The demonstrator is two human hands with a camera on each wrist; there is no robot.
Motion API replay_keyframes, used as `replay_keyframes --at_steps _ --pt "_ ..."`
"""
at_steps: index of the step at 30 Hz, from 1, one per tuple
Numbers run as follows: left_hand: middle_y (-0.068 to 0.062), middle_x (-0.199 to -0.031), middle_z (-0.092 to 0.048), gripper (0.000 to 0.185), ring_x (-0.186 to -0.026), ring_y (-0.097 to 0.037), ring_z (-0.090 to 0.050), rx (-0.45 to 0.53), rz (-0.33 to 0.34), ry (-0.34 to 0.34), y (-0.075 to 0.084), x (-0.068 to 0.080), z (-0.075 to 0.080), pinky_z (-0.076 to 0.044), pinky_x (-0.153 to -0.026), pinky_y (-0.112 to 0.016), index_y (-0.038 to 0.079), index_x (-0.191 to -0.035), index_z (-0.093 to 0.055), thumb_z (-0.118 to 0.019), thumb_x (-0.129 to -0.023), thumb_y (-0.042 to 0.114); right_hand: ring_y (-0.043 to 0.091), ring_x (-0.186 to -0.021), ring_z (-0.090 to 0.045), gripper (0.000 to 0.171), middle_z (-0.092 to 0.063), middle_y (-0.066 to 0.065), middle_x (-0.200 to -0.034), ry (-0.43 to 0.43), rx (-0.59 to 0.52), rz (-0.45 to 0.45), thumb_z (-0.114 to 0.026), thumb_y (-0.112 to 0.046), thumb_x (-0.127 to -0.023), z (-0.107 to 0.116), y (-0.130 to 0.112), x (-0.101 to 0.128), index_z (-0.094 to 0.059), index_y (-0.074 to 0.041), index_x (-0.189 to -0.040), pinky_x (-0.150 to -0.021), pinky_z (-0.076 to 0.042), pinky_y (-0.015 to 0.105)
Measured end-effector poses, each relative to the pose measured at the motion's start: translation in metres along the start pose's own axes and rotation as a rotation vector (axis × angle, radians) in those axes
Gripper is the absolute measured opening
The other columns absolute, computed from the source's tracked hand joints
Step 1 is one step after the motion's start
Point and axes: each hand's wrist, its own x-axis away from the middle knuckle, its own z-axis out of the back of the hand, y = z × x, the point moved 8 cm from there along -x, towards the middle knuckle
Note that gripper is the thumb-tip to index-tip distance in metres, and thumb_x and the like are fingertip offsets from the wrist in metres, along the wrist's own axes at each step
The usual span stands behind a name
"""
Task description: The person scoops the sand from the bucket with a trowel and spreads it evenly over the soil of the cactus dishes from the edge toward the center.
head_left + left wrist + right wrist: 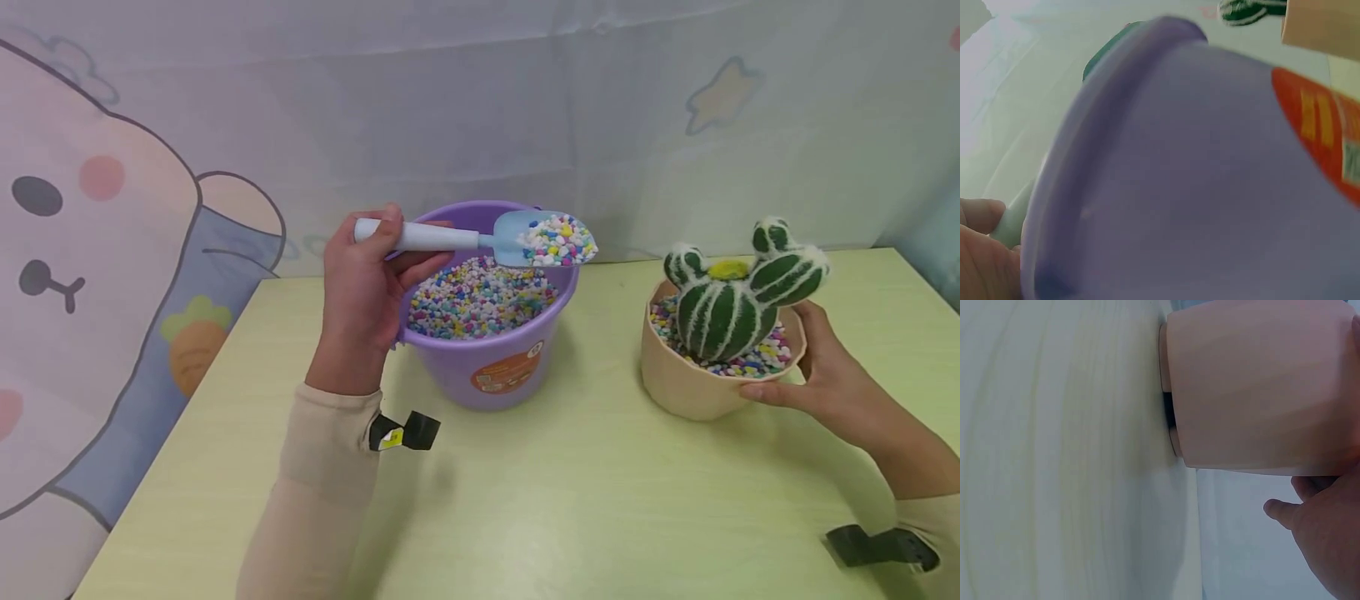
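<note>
Gripping the pale handle of a small blue scoop point(525, 239), the left hand point(367, 283) is seen at the far left of the work, its fingers curled round the handle and the thumb laid along it. The scoop is held level, apparently so that its heaped load of coloured pebbles point(557, 239) is not spilled, and its bowl is raised just above the far rim of the purple bucket point(491, 367). The bucket stands on the pale green desk point(585, 500), just to the right of that hand and close against it, so close that the left wrist view is almost filled by its blurred wall point(1197, 175) and orange label. It is filled nearly to the brim with the same mixed pebbles.

Further right, well apart from the bucket, a beige pot point(682, 379) is steadied on the desk by the right hand point(821, 375). The fingers are curved round the pot's right side and the thumb is pressed at its near rim, seemingly to keep it from shifting. In the right wrist view the pot's wall point(1260, 387) is shown resting on the desk, with the fingers at its edge. A plush green cactus point(731, 292) with white ribs is set upright in the pot, and a ring of coloured pebbles is already packed around its base.
</note>
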Motion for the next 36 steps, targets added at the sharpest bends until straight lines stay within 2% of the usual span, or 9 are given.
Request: replay_keyframes --at_steps 3,8,14,21,28,31,32,34,36 --pt "-0.019 -0.087 -0.068 0.014 -0.077 -0.030 -0.073 -0.011 0.013 -0.029 -0.003 0.003 -0.012 -0.060 -0.075 -0.043 -0.001 -0.097 -0.046 -0.052 -0.103 0.010 0.006 -0.137 -0.013 0.111 -0.015 0.005 -0.148 0.004 0.003 0.003 -0.072 0.017 -0.076 0.000 -0.001 0.000 -0.007 -0.025 -0.155 -0.109 -0.010 0.021" --pt "-0.020 -0.091 -0.067 0.014 -0.076 -0.028 -0.073 -0.078 0.040 -0.055 -0.009 0.006 -0.029 -0.060 -0.075 -0.043 0.000 -0.098 -0.045 -0.052 -0.103 0.011 0.007 -0.136 -0.014 0.111 -0.015 0.007 -0.147 0.013 0.012 0.010 -0.072 0.018 -0.076 0.002 -0.001 0.001 -0.007 -0.024 -0.155 -0.100 -0.017 0.009" --pt "-0.022 -0.098 -0.060 0.017 -0.076 -0.027 -0.073 -0.115 0.060 -0.069 -0.018 0.008 -0.041 -0.061 -0.076 -0.042 -0.003 -0.104 -0.045 -0.053 -0.103 0.012 0.006 -0.136 -0.017 0.111 -0.015 0.006 -0.149 0.017 0.020 0.016 -0.073 0.018 -0.074 0.003 -0.002 -0.001 -0.008 -0.024 -0.154 -0.098 -0.020 0.005" --pt "-0.024 -0.098 -0.064 0.019 -0.078 -0.029 -0.072 -0.136 0.093 -0.072 -0.027 0.011 -0.051 -0.061 -0.075 -0.042 -0.002 -0.107 -0.046 -0.056 -0.102 0.013 0.006 -0.138 -0.013 0.111 -0.012 0.008 -0.151 -0.002 0.005 0.000 -0.073 0.017 -0.076 0.002 0.000 0.000 -0.006 -0.025 -0.155 -0.108 -0.012 0.019" --pt "-0.028 -0.101 -0.066 0.022 -0.084 -0.034 -0.072 -0.172 0.131 -0.087 -0.034 0.013 -0.059 -0.061 -0.074 -0.041 -0.002 -0.108 -0.045 -0.057 -0.102 0.015 0.006 -0.137 -0.013 0.110 -0.013 0.009 -0.150 -0.002 0.008 -0.004 -0.072 0.015 -0.077 0.002 0.002 0.000 -0.006 -0.024 -0.155 -0.106 -0.013 0.018" --pt "-0.028 -0.099 -0.066 0.021 -0.083 -0.034 -0.072 -0.187 0.141 -0.086 -0.037 0.013 -0.061 -0.061 -0.074 -0.041 -0.002 -0.106 -0.045 -0.058 -0.101 0.015 0.009 -0.140 -0.010 0.108 -0.011 0.011 -0.150 -0.005 0.002 -0.016 -0.073 0.013 -0.078 0.002 0.003 0.000 -0.006 -0.024 -0.155 -0.115 -0.006 0.032" --pt "-0.028 -0.099 -0.067 0.021 -0.083 -0.034 -0.072 -0.195 0.146 -0.083 -0.038 0.013 -0.062 -0.062 -0.074 -0.041 -0.002 -0.106 -0.046 -0.058 -0.101 0.015 0.009 -0.140 -0.010 0.108 -0.011 0.012 -0.150 -0.006 0.003 -0.017 -0.073 0.013 -0.078 0.002 0.003 0.000 -0.006 -0.024 -0.155 -0.115 -0.006 0.033" --pt "-0.026 -0.099 -0.067 0.021 -0.083 -0.033 -0.072 -0.214 0.158 -0.081 -0.040 0.013 -0.063 -0.062 -0.073 -0.040 -0.001 -0.105 -0.047 -0.058 -0.101 0.015 0.013 -0.142 -0.008 0.108 -0.010 0.013 -0.151 -0.008 -0.003 -0.025 -0.073 0.012 -0.078 0.002 0.003 0.000 -0.005 -0.025 -0.155 -0.117 -0.001 0.046" --pt "-0.026 -0.099 -0.067 0.021 -0.083 -0.033 -0.072 -0.227 0.169 -0.078 -0.042 0.014 -0.065 -0.062 -0.073 -0.039 -0.001 -0.105 -0.047 -0.059 -0.101 0.015 0.013 -0.142 -0.008 0.108 -0.010 0.013 -0.151 -0.008 -0.001 -0.025 -0.073 0.012 -0.078 0.002 0.003 0.000 -0.005 -0.025 -0.155 -0.117 -0.001 0.045"
